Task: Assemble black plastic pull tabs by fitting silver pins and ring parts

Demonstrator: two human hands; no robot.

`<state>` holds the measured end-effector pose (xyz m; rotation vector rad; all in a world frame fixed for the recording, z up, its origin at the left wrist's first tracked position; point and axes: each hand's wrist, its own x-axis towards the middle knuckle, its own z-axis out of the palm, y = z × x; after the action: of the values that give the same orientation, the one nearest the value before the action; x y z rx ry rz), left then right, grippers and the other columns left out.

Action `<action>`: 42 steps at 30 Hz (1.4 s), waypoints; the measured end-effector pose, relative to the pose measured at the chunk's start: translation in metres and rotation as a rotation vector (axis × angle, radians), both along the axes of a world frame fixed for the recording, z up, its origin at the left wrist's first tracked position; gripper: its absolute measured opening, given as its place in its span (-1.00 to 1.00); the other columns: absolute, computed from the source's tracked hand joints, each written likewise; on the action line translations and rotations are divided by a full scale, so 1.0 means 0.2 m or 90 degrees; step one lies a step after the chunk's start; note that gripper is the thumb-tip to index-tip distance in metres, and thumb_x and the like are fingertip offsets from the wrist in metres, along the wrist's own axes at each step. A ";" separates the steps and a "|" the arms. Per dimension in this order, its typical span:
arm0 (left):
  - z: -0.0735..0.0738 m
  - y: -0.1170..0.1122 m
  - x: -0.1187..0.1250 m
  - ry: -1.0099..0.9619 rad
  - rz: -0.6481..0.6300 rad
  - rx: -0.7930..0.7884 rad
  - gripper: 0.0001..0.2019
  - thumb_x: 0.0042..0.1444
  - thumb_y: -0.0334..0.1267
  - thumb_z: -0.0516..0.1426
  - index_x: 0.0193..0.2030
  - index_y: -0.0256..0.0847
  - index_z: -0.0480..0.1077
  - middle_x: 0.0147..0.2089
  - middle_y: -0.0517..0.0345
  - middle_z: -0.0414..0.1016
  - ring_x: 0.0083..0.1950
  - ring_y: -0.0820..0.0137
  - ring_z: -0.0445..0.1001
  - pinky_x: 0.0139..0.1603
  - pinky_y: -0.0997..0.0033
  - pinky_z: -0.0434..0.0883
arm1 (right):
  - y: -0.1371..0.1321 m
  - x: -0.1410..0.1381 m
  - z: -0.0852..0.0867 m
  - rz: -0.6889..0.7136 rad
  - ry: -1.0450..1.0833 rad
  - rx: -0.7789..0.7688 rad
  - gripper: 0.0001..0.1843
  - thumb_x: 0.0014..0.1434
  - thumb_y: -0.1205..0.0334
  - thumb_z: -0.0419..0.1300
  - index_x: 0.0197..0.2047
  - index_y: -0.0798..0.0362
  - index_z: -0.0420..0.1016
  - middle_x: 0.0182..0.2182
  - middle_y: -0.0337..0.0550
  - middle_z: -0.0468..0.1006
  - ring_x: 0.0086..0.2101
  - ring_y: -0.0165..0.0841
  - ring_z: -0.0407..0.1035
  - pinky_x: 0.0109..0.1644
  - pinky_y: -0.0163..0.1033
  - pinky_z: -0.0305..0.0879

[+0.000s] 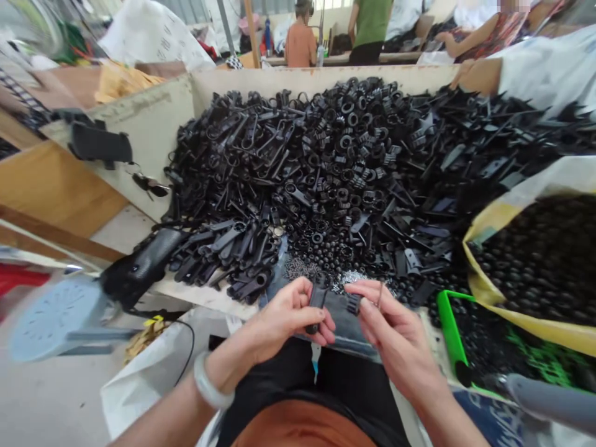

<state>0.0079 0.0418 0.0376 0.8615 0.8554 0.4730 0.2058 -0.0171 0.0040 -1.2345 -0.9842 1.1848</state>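
Observation:
Near the front edge of the bin, my left hand (pixel 294 313) is closed around a black plastic handle-shaped part (pixel 318 298) with a ring at its far end. To its right, my right hand (pixel 390 323) pinches a small black ribbed ring (pixel 352 304) between thumb and fingers. The two parts are close together but apart. Just beyond my hands lie small silvery pieces (pixel 352 277) and brownish pieces (pixel 298 268), too small to name. Behind them rises a heap of black ribbed rings (pixel 347 143), with long ringed handles (pixel 251 133) to the left and flat pointed parts (pixel 470 143) to the right.
A yellow-edged sack of black balls (pixel 544 261) and a bright green tray (pixel 451 323) stand right. Left are a blue stool (pixel 58 316) and a black case-like object (pixel 144 264). Several people are at the back; one person's arm (pixel 479 76) rests over the bin's far right edge.

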 end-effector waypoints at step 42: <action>-0.20 -0.30 0.01 0.253 -0.088 0.207 -0.74 0.27 -0.11 0.14 0.00 -0.18 0.46 -0.19 0.15 0.51 -0.22 0.36 0.42 -0.24 0.43 0.33 | -0.13 0.03 -0.10 0.173 -0.534 0.303 -0.76 0.40 0.34 0.16 -0.02 -0.02 0.67 -0.28 -0.11 0.61 -0.36 -0.40 0.57 -0.32 -0.39 0.50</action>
<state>0.0095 -0.0179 -0.0020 1.3349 1.0889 0.3272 0.2119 -0.0421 -0.0153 -1.2286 -1.9720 0.5301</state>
